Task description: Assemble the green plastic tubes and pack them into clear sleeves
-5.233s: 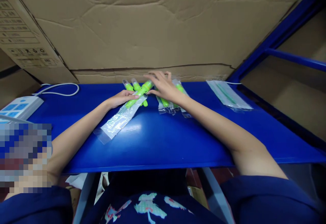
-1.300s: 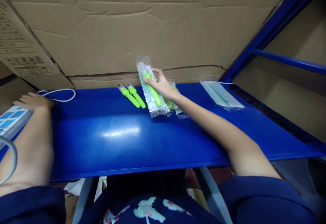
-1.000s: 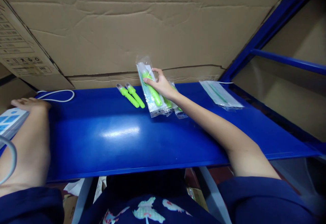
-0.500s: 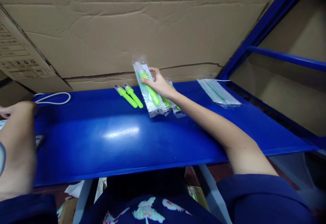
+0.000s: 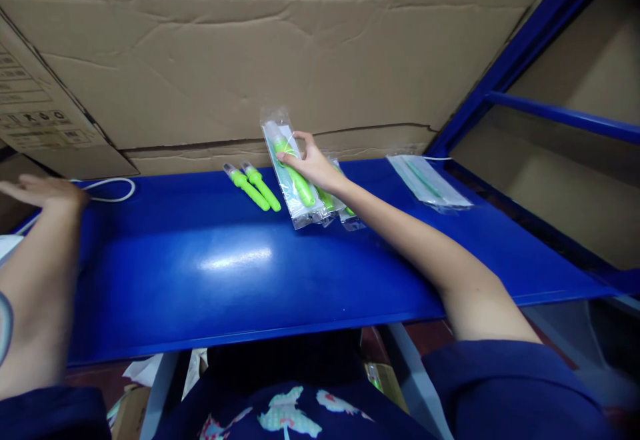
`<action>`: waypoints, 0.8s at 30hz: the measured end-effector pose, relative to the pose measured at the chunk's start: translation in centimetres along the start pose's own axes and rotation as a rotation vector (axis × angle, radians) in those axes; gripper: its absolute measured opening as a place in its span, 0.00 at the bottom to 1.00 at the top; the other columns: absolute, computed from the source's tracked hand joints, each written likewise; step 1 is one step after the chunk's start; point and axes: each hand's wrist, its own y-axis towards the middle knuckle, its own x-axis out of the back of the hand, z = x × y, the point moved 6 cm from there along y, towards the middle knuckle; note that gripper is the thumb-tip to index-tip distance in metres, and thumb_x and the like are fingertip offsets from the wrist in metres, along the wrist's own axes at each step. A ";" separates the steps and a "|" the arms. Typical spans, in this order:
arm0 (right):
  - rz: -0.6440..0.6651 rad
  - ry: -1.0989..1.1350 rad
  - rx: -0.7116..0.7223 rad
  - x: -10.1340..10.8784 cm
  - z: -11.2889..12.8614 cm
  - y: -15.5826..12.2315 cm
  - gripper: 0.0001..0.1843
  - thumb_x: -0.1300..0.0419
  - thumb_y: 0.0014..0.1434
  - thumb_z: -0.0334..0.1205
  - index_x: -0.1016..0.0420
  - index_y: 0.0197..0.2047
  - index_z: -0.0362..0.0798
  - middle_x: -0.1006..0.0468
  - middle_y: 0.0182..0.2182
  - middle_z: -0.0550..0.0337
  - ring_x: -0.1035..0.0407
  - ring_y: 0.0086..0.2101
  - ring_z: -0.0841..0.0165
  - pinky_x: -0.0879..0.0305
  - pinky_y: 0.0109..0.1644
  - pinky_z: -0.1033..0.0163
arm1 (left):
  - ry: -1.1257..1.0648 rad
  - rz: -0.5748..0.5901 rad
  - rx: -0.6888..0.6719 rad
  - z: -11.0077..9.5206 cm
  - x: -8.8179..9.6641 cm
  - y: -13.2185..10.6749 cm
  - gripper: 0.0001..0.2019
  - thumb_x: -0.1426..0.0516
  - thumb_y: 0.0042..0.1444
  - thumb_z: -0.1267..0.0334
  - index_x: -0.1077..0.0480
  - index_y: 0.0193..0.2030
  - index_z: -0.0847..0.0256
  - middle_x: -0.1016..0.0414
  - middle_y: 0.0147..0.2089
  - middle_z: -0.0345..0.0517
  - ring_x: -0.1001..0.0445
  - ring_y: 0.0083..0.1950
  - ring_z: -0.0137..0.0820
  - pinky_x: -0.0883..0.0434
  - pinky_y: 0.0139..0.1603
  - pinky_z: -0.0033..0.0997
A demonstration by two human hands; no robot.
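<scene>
My right hand (image 5: 314,163) is closed on a clear plastic packet (image 5: 295,210) at the back of the blue table, thumb and fingers pinching its upper part. Within the packet show a lime-green stick with a clear cap (image 5: 301,190) and a folded white and pale-teal sheet. More packets with green sticks (image 5: 349,212) lie under and beside it, partly hidden by my wrist. Left of them, two loose green sticks (image 5: 255,187) rest side by side. At the far left my left hand (image 5: 45,192) is open, fingers stretched out, near a white cord loop (image 5: 113,190).
Another clear packet with a white and teal sheet (image 5: 429,183) lies on the blue table (image 5: 240,293) at the right. A cardboard wall (image 5: 250,60) rises along the back edge. A blue metal frame (image 5: 500,67) stands on the right. A pale item (image 5: 7,245) shows beside my left forearm.
My left hand has lifted slightly and its fingers have opened out. A dark-edged object by the left wrist is now hidden. My right hand stays on the packet.
</scene>
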 end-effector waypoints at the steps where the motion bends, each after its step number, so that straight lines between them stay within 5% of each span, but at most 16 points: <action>1: 0.001 -0.002 -0.001 0.0 -0.1 0.0 0.42 0.35 0.60 0.55 0.52 0.66 0.49 0.28 0.55 0.44 0.29 0.54 0.51 0.29 0.59 0.38 | 0.062 -0.219 0.215 0.9 0.8 0.0 0.50 0.54 0.33 0.30 0.38 0.66 0.43 0.40 0.76 0.38 0.59 0.79 0.62 0.78 0.69 0.77; 3: -0.004 -0.007 0.000 0.0 -0.2 0.0 0.42 0.36 0.60 0.56 0.52 0.66 0.50 0.28 0.56 0.44 0.29 0.54 0.51 0.29 0.58 0.37 | 0.094 -0.327 0.291 -0.5 0.5 0.2 0.54 0.47 0.37 0.38 0.46 0.72 0.63 0.59 0.81 0.59 0.57 0.79 0.63 0.68 0.73 0.73; 5: -0.013 -0.009 0.002 0.1 -0.2 0.0 0.41 0.35 0.60 0.56 0.51 0.66 0.50 0.28 0.56 0.45 0.29 0.53 0.51 0.30 0.58 0.36 | 0.098 -0.430 0.193 -4.0 0.4 0.1 0.49 0.44 0.41 0.51 0.45 0.70 0.77 0.54 0.78 0.72 0.52 0.78 0.59 0.62 0.76 0.64; 10: -0.010 0.005 -0.010 0.1 0.0 -0.1 0.41 0.35 0.60 0.55 0.52 0.66 0.49 0.27 0.52 0.46 0.27 0.51 0.53 0.29 0.58 0.38 | -0.005 -0.637 -0.074 -13.4 1.2 -1.9 0.34 0.45 0.51 0.67 0.42 0.65 0.82 0.45 0.73 0.79 0.45 0.75 0.55 0.54 0.73 0.63; 14: 0.010 -0.043 -0.017 -0.1 -0.1 -0.1 0.41 0.37 0.62 0.56 0.54 0.67 0.49 0.25 0.48 0.48 0.26 0.48 0.54 0.28 0.56 0.39 | -0.074 -0.644 -0.337 -19.7 2.0 -3.8 0.18 0.45 0.53 0.72 0.33 0.53 0.70 0.32 0.63 0.70 0.39 0.69 0.56 0.45 0.65 0.62; 16: 0.028 -0.048 -0.013 -0.2 -0.2 -0.1 0.42 0.38 0.62 0.57 0.56 0.67 0.49 0.25 0.47 0.48 0.25 0.46 0.55 0.27 0.54 0.39 | -0.156 -0.746 -0.413 -22.1 2.7 -5.0 0.17 0.43 0.51 0.75 0.33 0.49 0.67 0.31 0.59 0.63 0.37 0.67 0.53 0.44 0.64 0.57; 20: 0.033 -0.033 0.033 -0.3 -0.1 -0.2 0.44 0.37 0.61 0.59 0.57 0.68 0.52 0.26 0.51 0.48 0.25 0.45 0.55 0.27 0.53 0.40 | -0.450 -0.826 -0.463 -26.1 3.2 -6.3 0.15 0.43 0.51 0.82 0.35 0.43 0.64 0.33 0.53 0.48 0.28 0.47 0.35 0.42 0.63 0.46; 24: -0.003 -0.044 0.072 -0.2 0.0 -0.2 0.43 0.35 0.60 0.57 0.54 0.68 0.54 0.30 0.56 0.47 0.27 0.49 0.55 0.28 0.56 0.41 | -0.798 -0.640 -0.482 -29.3 1.5 -5.7 0.16 0.46 0.55 0.88 0.40 0.37 0.62 0.38 0.49 0.45 0.32 0.46 0.29 0.39 0.58 0.36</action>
